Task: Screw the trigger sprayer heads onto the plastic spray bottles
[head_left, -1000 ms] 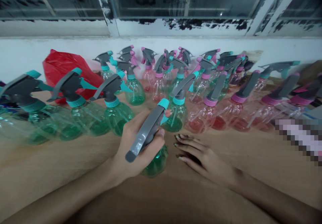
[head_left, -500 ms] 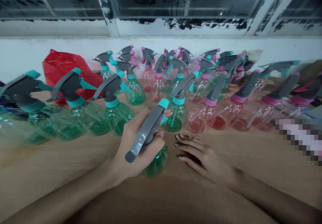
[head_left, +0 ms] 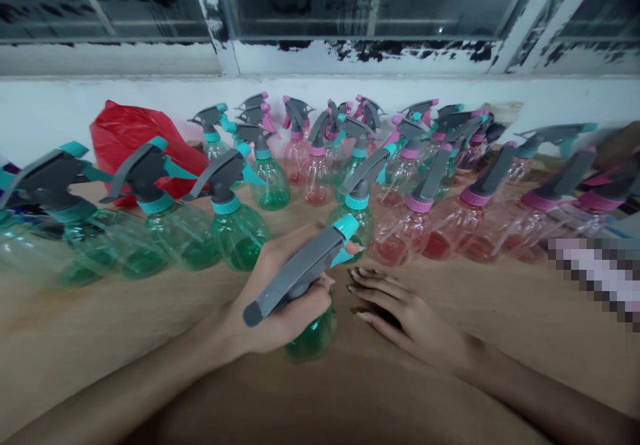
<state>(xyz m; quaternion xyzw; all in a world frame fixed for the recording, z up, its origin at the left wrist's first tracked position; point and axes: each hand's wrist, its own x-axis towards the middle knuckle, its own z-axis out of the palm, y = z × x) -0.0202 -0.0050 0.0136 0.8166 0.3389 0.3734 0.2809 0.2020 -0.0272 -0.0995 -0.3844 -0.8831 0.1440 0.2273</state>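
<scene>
My left hand (head_left: 280, 298) is wrapped round the neck of a green spray bottle (head_left: 313, 335) with a grey head and a turquoise nozzle. The nozzle points away to the right, and the lower body of the bottle shows beneath my fingers, over the table. To the right of it, my right hand (head_left: 400, 308) lies on the wooden table (head_left: 475, 315), fingers stretched out and holding nothing. Just behind the held bottle stands another green spray bottle (head_left: 357, 215) with a turquoise collar. Beside that is a pink spray bottle (head_left: 410, 222) with a pink collar.
Several green spray bottles (head_left: 237, 232) line the left, and several pink ones (head_left: 453, 225) the right. More bottles crowd behind them. A red plastic bag (head_left: 145, 142) sits at the back left against the white wall (head_left: 45, 108), below windows. A pixelated patch covers the right edge.
The spray bottle's head has tilted lower and turned further right in my left hand. My right hand has stayed in place. The view has shifted slightly.
</scene>
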